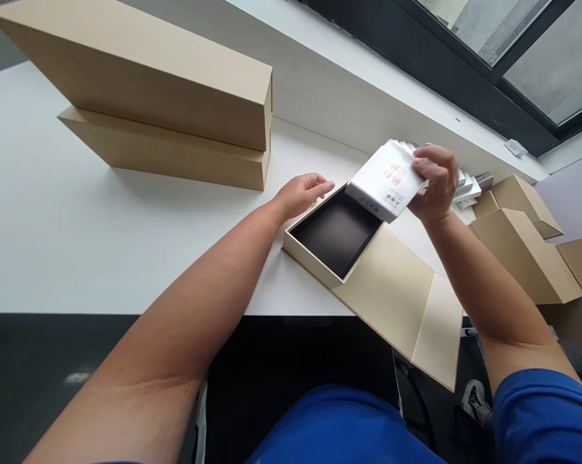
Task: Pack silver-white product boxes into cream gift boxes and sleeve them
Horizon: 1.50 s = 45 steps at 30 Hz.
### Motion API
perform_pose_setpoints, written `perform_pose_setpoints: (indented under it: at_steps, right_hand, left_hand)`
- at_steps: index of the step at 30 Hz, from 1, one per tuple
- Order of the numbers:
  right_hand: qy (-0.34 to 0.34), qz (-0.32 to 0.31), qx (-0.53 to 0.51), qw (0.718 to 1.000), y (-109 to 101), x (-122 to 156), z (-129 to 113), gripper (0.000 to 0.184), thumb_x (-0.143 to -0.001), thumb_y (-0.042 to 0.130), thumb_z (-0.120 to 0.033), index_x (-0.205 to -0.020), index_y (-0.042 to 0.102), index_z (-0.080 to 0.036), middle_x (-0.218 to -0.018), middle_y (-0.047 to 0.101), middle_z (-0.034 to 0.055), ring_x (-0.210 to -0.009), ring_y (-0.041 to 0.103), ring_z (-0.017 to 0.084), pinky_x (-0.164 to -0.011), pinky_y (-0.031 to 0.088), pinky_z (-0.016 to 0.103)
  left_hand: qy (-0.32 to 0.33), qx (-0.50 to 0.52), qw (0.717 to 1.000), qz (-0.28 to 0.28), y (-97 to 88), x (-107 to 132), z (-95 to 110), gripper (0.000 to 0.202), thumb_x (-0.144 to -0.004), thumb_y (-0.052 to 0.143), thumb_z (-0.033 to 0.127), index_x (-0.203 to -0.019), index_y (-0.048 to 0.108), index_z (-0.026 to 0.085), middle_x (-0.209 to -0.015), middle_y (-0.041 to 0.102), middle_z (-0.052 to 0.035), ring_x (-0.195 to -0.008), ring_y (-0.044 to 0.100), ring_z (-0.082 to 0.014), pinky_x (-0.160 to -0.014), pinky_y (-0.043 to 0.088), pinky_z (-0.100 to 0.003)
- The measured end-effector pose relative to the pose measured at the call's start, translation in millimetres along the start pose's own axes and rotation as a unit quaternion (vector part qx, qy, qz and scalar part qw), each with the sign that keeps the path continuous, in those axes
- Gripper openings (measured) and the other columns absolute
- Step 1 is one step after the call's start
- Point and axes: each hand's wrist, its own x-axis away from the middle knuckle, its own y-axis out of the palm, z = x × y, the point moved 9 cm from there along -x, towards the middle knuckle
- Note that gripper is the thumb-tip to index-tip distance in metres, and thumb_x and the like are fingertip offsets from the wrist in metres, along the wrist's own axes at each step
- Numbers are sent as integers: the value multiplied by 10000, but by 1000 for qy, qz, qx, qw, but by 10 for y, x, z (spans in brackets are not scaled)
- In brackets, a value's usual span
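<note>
A beige gift box (314, 263) with a black lining (341, 233) lies open on the white table, and its lid flap (407, 290) folds out to the right past the table's front edge. My right hand (436, 180) grips a small white carton (385, 177) with red and black print, tilted above the far right end of the box. By the box's far left wall is my left hand (303, 193), thumb stretched out and nothing in its fingers. Whether it touches that wall I cannot tell.
Two closed beige boxes (174, 84) are stacked at the back left of the table (53, 245). Several white cartons (467, 188) lie behind my right hand. Brown cardboard boxes (523, 251) stand at the right, below the window ledge (368, 71).
</note>
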Motion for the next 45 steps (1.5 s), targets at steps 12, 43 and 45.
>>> perform_pose_setpoints:
  at_steps: [12,43,45]
  right_hand:
    - [-17,-64,-3,998,241,-119,-834,225,-903,664,-350,-1105,606,-270,-1164,746,97,-1131,706,329,-1174,474,649]
    - [287,-369,-344,815,449,-2,-886,867,-749,858,-542,-1430,397,-267,-1224,603,98,-1229,643,377,-997,626,605]
    - [293,-370,-360,805,488,49,-865,918,-731,875,-528,-1453,369,-275,-1234,598,99,-1208,650,365,-983,635,603]
  left_hand:
    - [130,280,919,-245,237,323,661,1035,-667,810,887,-1429,670,200,-1451,703,-188,-1486,542,-488,-1204,468,-586]
    - [97,155,981,-65,171,272,408,1456,-515,1049,394,-1676,171,446,-1553,510,-126,-1373,646,-447,-1077,602,-616]
    - [93,153,981,-79,211,279,434,1511,-481,1063,428,-1684,149,447,-1581,489,-134,-1398,630,-436,-1108,590,-613]
